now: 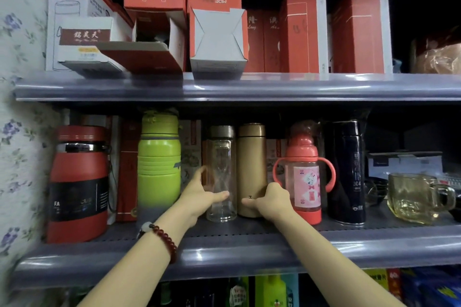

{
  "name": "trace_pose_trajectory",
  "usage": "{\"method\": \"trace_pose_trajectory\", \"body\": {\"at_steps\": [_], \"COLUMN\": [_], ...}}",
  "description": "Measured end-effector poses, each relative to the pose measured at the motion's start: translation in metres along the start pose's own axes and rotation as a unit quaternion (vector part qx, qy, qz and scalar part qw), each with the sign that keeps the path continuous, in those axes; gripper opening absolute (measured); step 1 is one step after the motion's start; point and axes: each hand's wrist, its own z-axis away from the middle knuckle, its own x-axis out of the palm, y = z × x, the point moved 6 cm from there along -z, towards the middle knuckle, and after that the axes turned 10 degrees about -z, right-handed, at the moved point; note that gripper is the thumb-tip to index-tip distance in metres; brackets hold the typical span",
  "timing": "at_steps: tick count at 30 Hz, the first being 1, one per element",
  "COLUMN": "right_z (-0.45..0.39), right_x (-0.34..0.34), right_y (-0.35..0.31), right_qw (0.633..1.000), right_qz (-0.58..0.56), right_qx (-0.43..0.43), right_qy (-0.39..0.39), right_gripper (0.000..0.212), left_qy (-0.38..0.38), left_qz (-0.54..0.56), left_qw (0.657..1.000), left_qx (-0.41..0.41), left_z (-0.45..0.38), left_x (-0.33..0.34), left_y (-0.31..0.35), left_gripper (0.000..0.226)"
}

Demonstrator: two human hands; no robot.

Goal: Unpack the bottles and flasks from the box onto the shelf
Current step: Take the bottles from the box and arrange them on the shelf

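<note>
Left hand (199,194) grips clear glass bottle (221,174) (thumb in front); right hand (272,200) grips gold flask (251,164).

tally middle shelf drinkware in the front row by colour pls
Red: 1 flask
Green: 1 flask
Clear: 1 bottle
Gold: 1 flask
Pink: 1 bottle
Dark blue: 1 flask
Yellowish glass: 1 mug
Total: 7

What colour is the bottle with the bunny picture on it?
The bunny bottle is coral pink with a clear body and pink label, seen best in the head view.
</note>
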Motion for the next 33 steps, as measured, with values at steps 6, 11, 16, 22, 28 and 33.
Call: {"method": "trace_pose_trajectory", "body": {"at_steps": [6, 11, 16, 22, 28, 33], "right_z": [-0.004, -0.006, -0.007, -0.005, -0.005, -0.005], "right_x": [-0.002, -0.003, -0.007, -0.004, -0.010, -0.011], "right_y": [0.002, 0.001, 0.010, 0.013, 0.019, 0.020], "right_qw": [1.000, 0.999, 0.999, 0.999, 0.998, 0.997], "right_qz": [0.015, 0.025, 0.009, -0.018, -0.057, -0.050], "right_qx": [-0.014, -0.022, -0.026, -0.023, -0.031, -0.047], "right_qy": [-0.016, -0.039, -0.031, -0.034, -0.017, -0.046], "right_gripper": [0.050, 0.049, 0.051, 0.056, 0.059, 0.054], "left_qy": [0.012, 0.052, -0.042, -0.079, 0.011, -0.015], "left_qz": [-0.048, -0.127, -0.092, -0.011, -0.070, -0.056], "left_qw": [0.999, 0.991, 0.995, 0.997, 0.997, 0.998], "left_qx": [-0.005, 0.011, -0.007, -0.025, 0.011, 0.006], "left_z": [0.003, 0.003, 0.002, 0.002, 0.009, 0.011], "left_x": [0.006, 0.001, -0.004, 0.012, 0.004, -0.003], "left_y": [-0.005, -0.001, -0.006, -0.011, -0.006, -0.010], "left_gripper": [0.105, 0.108, 0.105, 0.132, 0.119, 0.086]}}
